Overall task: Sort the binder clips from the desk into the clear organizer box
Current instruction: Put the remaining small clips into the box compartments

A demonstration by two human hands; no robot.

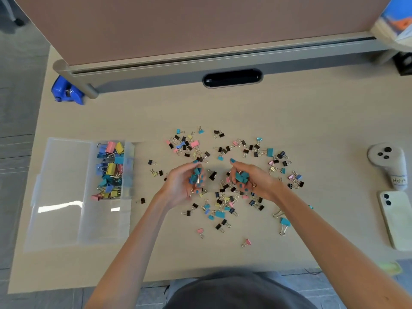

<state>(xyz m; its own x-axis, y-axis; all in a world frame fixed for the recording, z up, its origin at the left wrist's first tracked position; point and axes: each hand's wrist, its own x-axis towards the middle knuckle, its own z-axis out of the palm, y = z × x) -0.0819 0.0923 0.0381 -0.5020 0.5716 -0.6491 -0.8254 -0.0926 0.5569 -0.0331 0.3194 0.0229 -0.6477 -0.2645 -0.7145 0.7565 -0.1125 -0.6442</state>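
Head view, looking straight down at the desk (pixel 223 108), and both hands are busy mid-frame. The left hand (pixel 181 184) is palm up, fingers curled round a small cluster of teal clips (pixel 197 175), with one silver handle poking out. The right hand (pixel 254 180) mirrors it just to the right, fingers closed on its own teal bunch (pixel 242 177). Around and under both lie the loose clips (pixel 223 204), a wide scatter of black, teal, pink, yellow and blue across the centre of the frame, reaching from above the fingertips to below the wrists. Over at the left sits the clear organizer box (pixel 64 192), well apart from the hands. Its upper right compartment is packed with sorted clips (pixel 110 168), larger ones in pink, yellow, blue and teal. At far right a white phone (pixel 398 221) lies face down, with a grey controller (pixel 386 161) above it. At upper left a blue gadget (pixel 66 93) sits by the partition (pixel 178 30).
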